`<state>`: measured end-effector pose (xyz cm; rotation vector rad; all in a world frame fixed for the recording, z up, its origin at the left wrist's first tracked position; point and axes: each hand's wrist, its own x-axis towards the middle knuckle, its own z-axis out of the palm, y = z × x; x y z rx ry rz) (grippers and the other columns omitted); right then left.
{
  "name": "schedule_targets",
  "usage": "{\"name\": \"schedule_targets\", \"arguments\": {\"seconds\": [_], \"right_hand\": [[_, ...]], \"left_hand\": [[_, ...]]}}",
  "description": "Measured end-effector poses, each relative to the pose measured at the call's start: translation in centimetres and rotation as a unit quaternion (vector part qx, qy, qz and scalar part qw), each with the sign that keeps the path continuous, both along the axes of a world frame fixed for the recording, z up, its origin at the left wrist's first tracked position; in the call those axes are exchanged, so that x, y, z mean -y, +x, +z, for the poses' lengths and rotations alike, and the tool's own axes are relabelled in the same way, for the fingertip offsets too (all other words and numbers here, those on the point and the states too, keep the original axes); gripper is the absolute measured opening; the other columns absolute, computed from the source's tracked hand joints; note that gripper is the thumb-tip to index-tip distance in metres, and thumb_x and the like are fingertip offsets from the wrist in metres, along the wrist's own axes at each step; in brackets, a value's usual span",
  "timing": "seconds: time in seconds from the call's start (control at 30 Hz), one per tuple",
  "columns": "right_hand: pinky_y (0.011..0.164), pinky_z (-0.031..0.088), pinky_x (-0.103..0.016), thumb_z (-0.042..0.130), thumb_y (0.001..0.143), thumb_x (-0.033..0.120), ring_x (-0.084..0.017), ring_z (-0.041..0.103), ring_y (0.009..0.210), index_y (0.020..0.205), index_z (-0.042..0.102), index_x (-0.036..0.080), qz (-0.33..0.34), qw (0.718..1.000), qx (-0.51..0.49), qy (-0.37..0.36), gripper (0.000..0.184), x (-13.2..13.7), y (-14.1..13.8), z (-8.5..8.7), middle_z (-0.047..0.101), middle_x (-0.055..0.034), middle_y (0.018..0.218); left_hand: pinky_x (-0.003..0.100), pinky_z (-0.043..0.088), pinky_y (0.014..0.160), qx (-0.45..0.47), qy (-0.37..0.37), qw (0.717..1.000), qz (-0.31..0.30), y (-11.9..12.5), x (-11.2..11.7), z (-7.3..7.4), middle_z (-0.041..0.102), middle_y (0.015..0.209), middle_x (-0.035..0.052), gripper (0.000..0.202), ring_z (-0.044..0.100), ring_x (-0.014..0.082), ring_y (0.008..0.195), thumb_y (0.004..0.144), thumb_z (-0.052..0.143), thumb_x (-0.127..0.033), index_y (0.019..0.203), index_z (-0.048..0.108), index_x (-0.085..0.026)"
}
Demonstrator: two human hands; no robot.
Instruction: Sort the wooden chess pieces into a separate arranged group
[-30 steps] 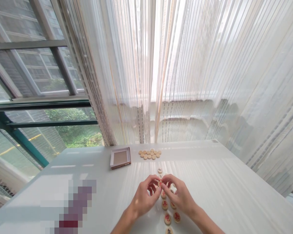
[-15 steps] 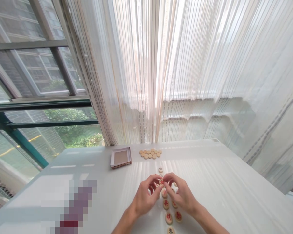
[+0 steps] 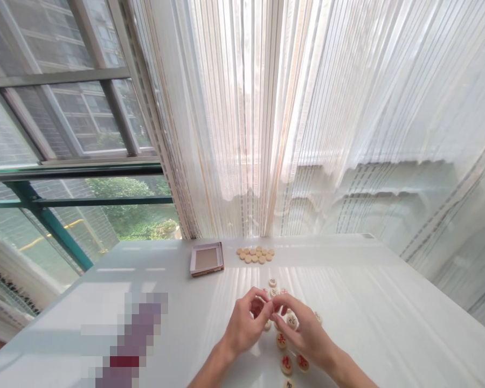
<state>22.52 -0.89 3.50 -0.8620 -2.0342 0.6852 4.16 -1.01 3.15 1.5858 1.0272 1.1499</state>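
My left hand (image 3: 246,319) and my right hand (image 3: 303,328) meet over the table, thumbs and forefingers pinched together at one spot. Between them is a round Chinese chess piece, now almost wholly covered by my fingers. Below and around my hands lie more pieces: a black-marked piece (image 3: 291,321) beside my right fingers, and a red-marked piece (image 3: 282,339) just under them. Nearer me are another red-marked piece (image 3: 286,363) and a red one (image 3: 302,362) to its right. Beyond my fingertips lies a black-marked piece (image 3: 272,282).
At the far side, several blank-faced pieces (image 3: 254,254) sit in a cluster. Left of them stands a shallow open box (image 3: 207,259). A blurred-out purple patch (image 3: 135,339) covers part of the white table (image 3: 186,318) on the left. Curtains (image 3: 242,134) hang behind.
The red-marked piece between my fingertips showed its face before and is now hidden by them. My hands stay together. The whole view has shifted slightly, with the table sitting further right.
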Motion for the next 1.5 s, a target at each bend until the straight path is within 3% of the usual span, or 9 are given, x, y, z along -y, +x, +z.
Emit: {"name": "schedule_targets", "arguments": {"seconds": [0.27, 0.43, 0.8, 1.07, 1.3, 1.5], "right_hand": [[0.080, 0.051, -0.033, 0.054, 0.098, 0.025, -0.019, 0.063, 0.084, 0.110, 0.060, 0.024, -0.023, 1.000, -0.018, -0.010, 0.014, -0.1, 0.2, 0.2, 0.067, -0.0045, 0.098], [0.078, 0.052, -0.031, 0.056, 0.097, 0.025, -0.019, 0.064, 0.085, 0.111, 0.060, 0.025, -0.028, 0.999, -0.034, -0.012, 0.015, -0.2, 0.3, 0.5, 0.067, -0.0048, 0.101], [0.079, 0.054, -0.033, 0.053, 0.098, 0.024, -0.020, 0.065, 0.088, 0.115, 0.059, 0.026, -0.025, 0.999, -0.032, -0.002, 0.017, -0.1, 0.6, 0.7, 0.067, -0.0056, 0.104], [0.079, 0.056, -0.033, 0.053, 0.098, 0.023, -0.021, 0.065, 0.090, 0.116, 0.058, 0.025, -0.050, 0.997, -0.044, 0.039, 0.019, -0.7, 1.1, 0.6, 0.065, -0.0079, 0.110], [0.080, 0.055, -0.033, 0.056, 0.097, 0.025, -0.022, 0.064, 0.096, 0.116, 0.061, 0.025, -0.019, 0.999, -0.039, 0.020, 0.019, -0.4, 0.6, 1.1, 0.066, -0.0081, 0.110], [0.083, 0.054, -0.033, 0.058, 0.096, 0.027, -0.021, 0.066, 0.093, 0.115, 0.063, 0.025, -0.023, 0.999, -0.038, -0.006, 0.019, -0.3, 0.6, 1.0, 0.070, -0.0065, 0.107]], "left_hand": [[0.024, 0.047, 0.054, 0.035, -0.022, 0.999, -0.023, -0.1, 0.2, 0.4, 0.068, 0.079, 0.0051, 0.030, 0.058, 0.0117, 0.054, 0.099, 0.050, -0.045, 0.103, 0.062, -0.017], [0.028, 0.052, 0.061, 0.010, 0.003, 0.998, -0.057, -0.4, 0.2, 0.4, 0.069, 0.094, 0.0093, 0.028, 0.063, 0.0154, 0.063, 0.096, 0.057, -0.040, 0.115, 0.060, -0.019], [0.026, 0.052, 0.060, -0.003, 0.005, 0.999, -0.039, -0.3, 0.1, 0.3, 0.068, 0.097, 0.0089, 0.030, 0.063, 0.0148, 0.065, 0.096, 0.058, -0.038, 0.119, 0.057, -0.020], [0.027, 0.054, 0.063, 0.003, 0.010, 1.000, 0.022, -1.3, -0.6, 0.4, 0.067, 0.095, 0.0073, 0.034, 0.062, 0.0160, 0.070, 0.095, 0.059, -0.040, 0.122, 0.057, -0.019], [0.031, 0.056, 0.066, -0.053, 0.039, 0.997, -0.028, -0.8, 0.1, 0.7, 0.073, 0.096, 0.0093, 0.031, 0.065, 0.0182, 0.068, 0.095, 0.060, -0.036, 0.123, 0.065, -0.023], [0.029, 0.056, 0.064, -0.054, 0.038, 0.998, -0.005, -0.9, -0.3, 0.2, 0.074, 0.097, 0.0096, 0.031, 0.067, 0.0190, 0.071, 0.093, 0.063, -0.038, 0.119, 0.067, -0.022]]}}
